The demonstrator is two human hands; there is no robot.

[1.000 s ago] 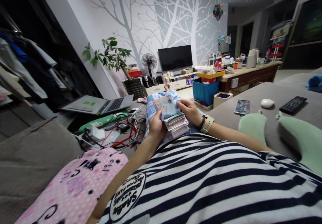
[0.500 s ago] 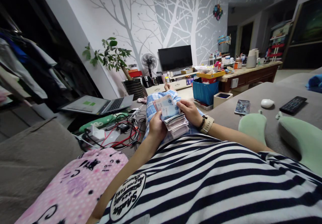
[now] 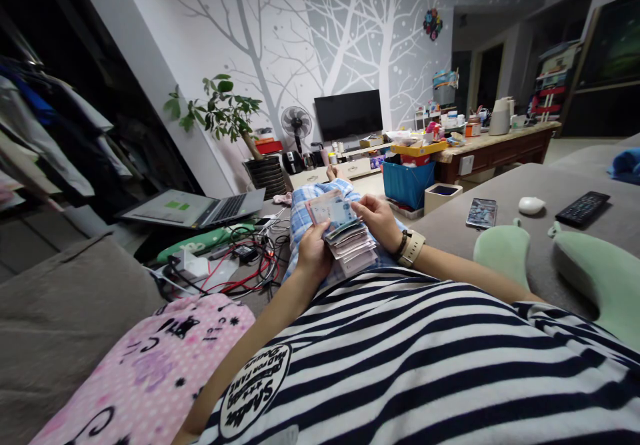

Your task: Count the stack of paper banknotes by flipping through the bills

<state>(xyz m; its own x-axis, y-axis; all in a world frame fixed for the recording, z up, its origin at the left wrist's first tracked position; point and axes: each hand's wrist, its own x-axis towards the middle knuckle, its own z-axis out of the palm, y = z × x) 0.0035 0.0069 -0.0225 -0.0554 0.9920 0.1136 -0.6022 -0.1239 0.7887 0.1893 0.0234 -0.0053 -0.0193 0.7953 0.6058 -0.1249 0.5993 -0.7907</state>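
A bundle of banknotes (image 3: 354, 250) is held above my lap, its near part bent toward me in several loose layers. My left hand (image 3: 315, 251) is closed on the bundle's left side, the thumb across it. Beyond the thumb, bluish and pinkish notes (image 3: 327, 206) stand up and face me. At their right edge the thumb and forefinger of my right hand (image 3: 379, 220) are pinched on a bluish banknote. A pale watch and a dark bracelet are on my right wrist.
On the left lie an open laptop (image 3: 200, 208), tangled cables (image 3: 250, 258) and a pink blanket (image 3: 150, 358). A phone (image 3: 481, 213), a white mouse-shaped object (image 3: 531, 205), a remote control (image 3: 583, 209) and a green cushion (image 3: 595, 271) are on the sofa to the right.
The upper bluish note has folded down toward me onto the near layers, and more of the pinkish note shows behind. Both hands stay in nearly the same place.
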